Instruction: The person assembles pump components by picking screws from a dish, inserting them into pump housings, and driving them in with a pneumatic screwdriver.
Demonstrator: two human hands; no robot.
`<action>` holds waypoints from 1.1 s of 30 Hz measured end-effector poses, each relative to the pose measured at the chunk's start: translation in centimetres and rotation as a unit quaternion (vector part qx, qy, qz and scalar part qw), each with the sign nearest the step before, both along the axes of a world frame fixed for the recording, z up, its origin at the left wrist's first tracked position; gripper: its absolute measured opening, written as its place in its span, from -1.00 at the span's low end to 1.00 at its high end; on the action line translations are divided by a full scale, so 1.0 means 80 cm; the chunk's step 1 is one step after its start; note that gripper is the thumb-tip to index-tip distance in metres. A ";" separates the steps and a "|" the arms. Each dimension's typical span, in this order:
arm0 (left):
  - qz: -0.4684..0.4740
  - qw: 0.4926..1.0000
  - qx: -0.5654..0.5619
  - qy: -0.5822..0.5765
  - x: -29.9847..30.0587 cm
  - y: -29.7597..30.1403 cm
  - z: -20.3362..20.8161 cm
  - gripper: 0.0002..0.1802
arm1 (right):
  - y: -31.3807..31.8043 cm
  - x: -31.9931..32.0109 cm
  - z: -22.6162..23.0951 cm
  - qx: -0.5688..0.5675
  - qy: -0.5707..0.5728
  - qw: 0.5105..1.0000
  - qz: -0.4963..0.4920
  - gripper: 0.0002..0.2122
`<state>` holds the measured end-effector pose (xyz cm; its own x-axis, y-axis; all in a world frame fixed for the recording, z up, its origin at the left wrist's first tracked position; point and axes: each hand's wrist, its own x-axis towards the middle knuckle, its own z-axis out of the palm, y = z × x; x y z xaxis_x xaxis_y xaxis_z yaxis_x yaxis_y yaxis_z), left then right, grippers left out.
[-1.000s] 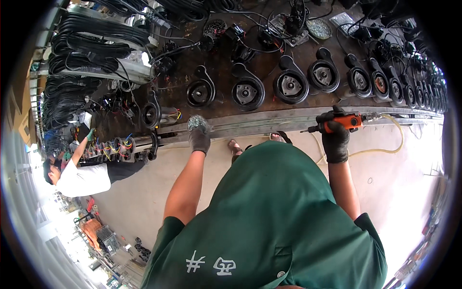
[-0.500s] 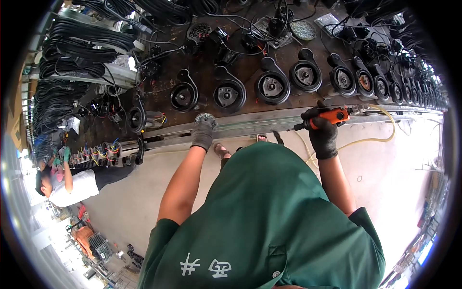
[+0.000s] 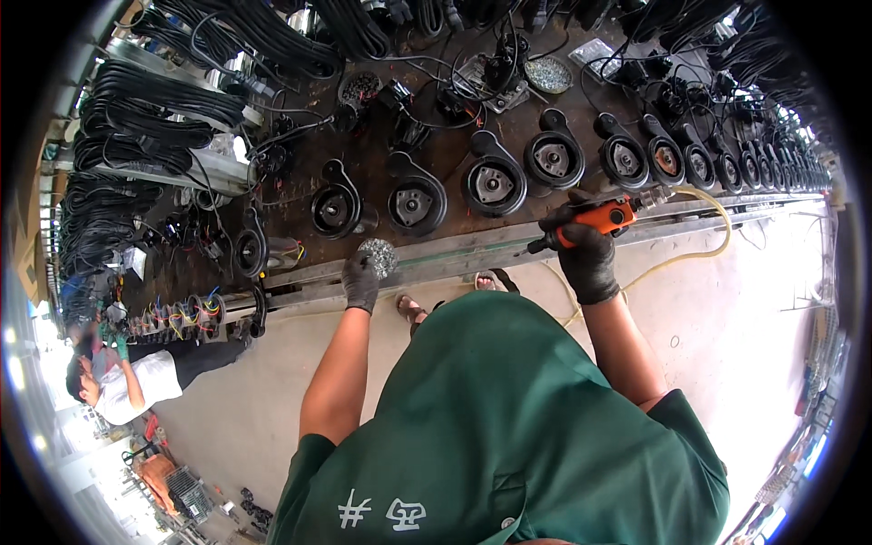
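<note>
In a dark work glove, my left hand (image 3: 360,283) is closed on the edge of a round dish of small silvery metal parts, probably screws (image 3: 379,259), over the bench's front rail. My gloved right hand (image 3: 587,262) grips an orange air screwdriver (image 3: 601,222), whose dark tip points left. A pale yellow hose (image 3: 727,238) runs from the tool's back end. Beyond both hands stands a row of round black housings with arms, among them one near the dish (image 3: 335,209) and one farther right (image 3: 495,182). Their open faces show metal plates inside.
Metal rails (image 3: 454,259) edge the dark bench. Coiled black cables (image 3: 150,113) are stacked at the left. A bowl of dark small parts (image 3: 361,88) and another of silvery parts (image 3: 549,74) sit farther back. A co-worker in white (image 3: 145,381) is at the far left.
The whole view has shifted, with the bench lower in the picture. My left hand has moved slightly left around the dish, showing more of its contents. My right hand still holds the screwdriver.
</note>
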<state>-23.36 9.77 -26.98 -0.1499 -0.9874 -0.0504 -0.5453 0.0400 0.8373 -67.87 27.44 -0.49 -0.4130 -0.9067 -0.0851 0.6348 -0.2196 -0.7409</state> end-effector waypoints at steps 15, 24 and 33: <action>-0.118 0.861 0.306 0.389 -0.218 0.092 0.348 -0.73 | -0.055 0.066 0.055 -0.137 -0.170 0.975 0.036 -0.52; -0.148 0.862 0.313 0.370 -0.211 0.089 0.364 -0.75 | -0.057 0.081 0.054 -0.105 -0.193 0.976 0.000 -0.51; -0.127 0.836 0.404 0.349 -0.205 0.075 0.373 -0.73 | -0.059 0.082 0.025 -0.088 -0.175 0.979 0.050 -0.72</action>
<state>-39.78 15.75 2.87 -0.6207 -0.6053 -0.4983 0.0271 -0.6518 0.7579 -61.32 22.70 1.52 -0.2955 -0.9543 -0.0447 0.8675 -0.2484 -0.4310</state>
